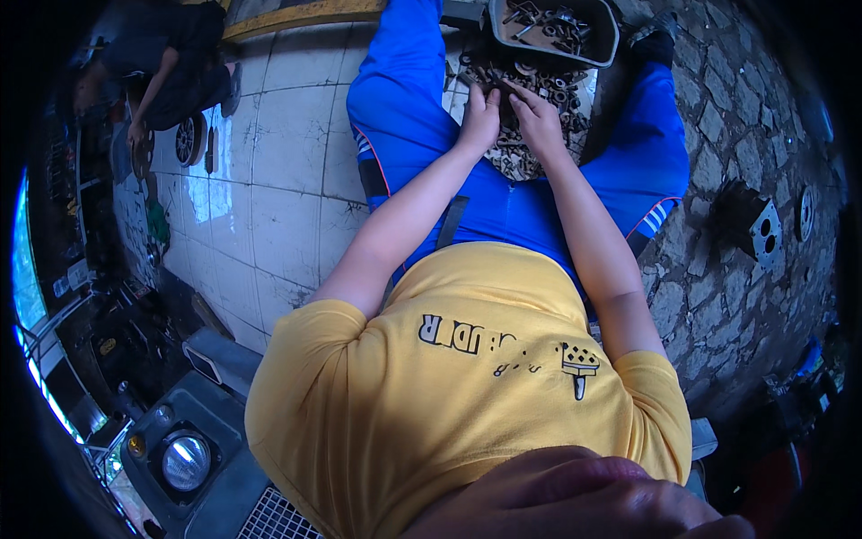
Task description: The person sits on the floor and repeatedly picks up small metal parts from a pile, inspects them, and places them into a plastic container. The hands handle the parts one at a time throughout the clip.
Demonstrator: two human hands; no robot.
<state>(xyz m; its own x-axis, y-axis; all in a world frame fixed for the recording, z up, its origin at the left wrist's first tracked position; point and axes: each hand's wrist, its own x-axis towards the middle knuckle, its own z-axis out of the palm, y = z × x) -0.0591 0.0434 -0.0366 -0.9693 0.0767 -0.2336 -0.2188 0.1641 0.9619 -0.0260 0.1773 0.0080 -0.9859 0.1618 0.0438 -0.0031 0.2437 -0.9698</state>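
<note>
- Metal hardware pile (566,99): on the floor between the person's legs, below and around the fingers.
- Fingers of the left hand (480,123) and right hand (539,126): bent, tips close together over the pile. Something dark shows at the tips; whether either hand grips it cannot be told.
- Step in hand, as judged: picking through or handling small parts.
- Next move, as judged: calls for a secure fingertip pinch on one part, clear of its neighbours.
- Grey bin (557,57): just beyond the pile, far side, containing bolts (558,32).
- Right: block with round holes (765,232) on stone paving (709,180).
- Far left: co-worker (171,67), bending over white tiles (287,135).
</note>
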